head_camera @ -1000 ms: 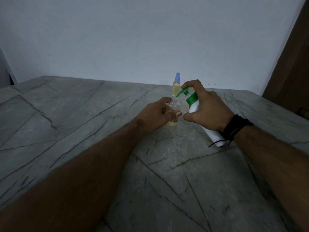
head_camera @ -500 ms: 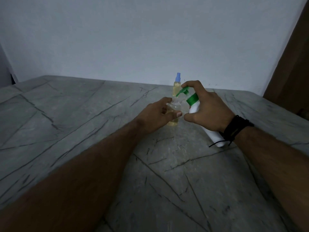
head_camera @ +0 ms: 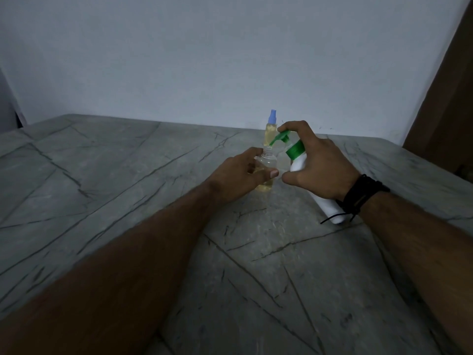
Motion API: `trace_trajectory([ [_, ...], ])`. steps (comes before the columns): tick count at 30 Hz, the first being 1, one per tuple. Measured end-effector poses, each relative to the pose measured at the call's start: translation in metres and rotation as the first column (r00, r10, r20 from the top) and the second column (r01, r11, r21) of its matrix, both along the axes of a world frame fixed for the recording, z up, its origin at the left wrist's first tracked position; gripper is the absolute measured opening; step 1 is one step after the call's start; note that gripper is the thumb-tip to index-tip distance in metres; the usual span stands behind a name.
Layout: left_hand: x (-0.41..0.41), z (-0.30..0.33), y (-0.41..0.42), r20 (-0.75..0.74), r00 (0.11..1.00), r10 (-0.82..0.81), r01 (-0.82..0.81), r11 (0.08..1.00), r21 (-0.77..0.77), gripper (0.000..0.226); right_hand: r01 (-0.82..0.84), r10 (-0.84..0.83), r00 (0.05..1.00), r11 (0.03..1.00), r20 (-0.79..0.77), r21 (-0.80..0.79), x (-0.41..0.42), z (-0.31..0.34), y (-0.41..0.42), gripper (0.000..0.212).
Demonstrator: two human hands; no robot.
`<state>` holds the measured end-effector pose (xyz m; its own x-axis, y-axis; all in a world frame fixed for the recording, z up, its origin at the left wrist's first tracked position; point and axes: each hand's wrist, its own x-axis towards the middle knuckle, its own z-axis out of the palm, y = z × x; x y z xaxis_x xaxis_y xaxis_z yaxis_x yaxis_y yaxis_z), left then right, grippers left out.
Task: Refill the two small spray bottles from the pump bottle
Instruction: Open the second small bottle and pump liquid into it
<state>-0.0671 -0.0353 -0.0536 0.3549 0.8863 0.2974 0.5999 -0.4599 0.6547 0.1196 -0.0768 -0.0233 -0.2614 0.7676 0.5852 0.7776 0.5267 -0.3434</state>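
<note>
Left hand (head_camera: 239, 175) is gripping the uncapped small spray bottle (head_camera: 266, 172), standing mid-table and partly filled with yellow liquid. Nothing much is changing from a second ago: same hold, same tilt, so I am judging pumping is ongoing. Behind it, the capped spray bottle (head_camera: 270, 130) is standing full. Right hand (head_camera: 317, 165) is clasping the tilted pump bottle (head_camera: 304, 172), forefinger on the green pump head, nozzle (head_camera: 275, 140) hovering over the open neck. Table (head_camera: 102, 201) is offering room left and near; right edge is close.
</note>
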Motion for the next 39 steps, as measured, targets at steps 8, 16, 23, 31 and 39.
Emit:
trace_trajectory([
  [8,-0.0003,0.0004,-0.0019,0.013,1.0,-0.014,0.014,1.0,0.003,0.063,-0.01,0.01,1.0,1.0,0.001,-0.011,0.0002,-0.0008,0.0001,0.077],
  [16,-0.0003,0.0018,-0.0023,0.004,1.0,-0.009,0.009,1.0,0.013,0.061,-0.011,0.011,1.0,1.0,-0.009,-0.02,-0.0006,0.0,0.0,0.073],
  [23,0.0001,0.001,-0.001,0.01,1.0,-0.005,0.005,1.0,0.009,0.063,-0.001,0.001,1.0,1.0,0.002,-0.012,-0.0004,0.0002,-0.0006,0.077],
  [31,-0.0003,0.0013,-0.0022,0.017,1.0,-0.012,0.012,1.0,0.008,0.062,-0.003,0.003,1.0,1.0,-0.005,-0.017,0.0001,-0.0002,-0.0008,0.076],
  [39,-0.0004,0.0007,-0.0027,0.02,1.0,-0.008,0.008,1.0,0.007,0.062,-0.009,0.009,1.0,1.0,-0.003,-0.005,-0.0001,0.0002,-0.0007,0.073],
])
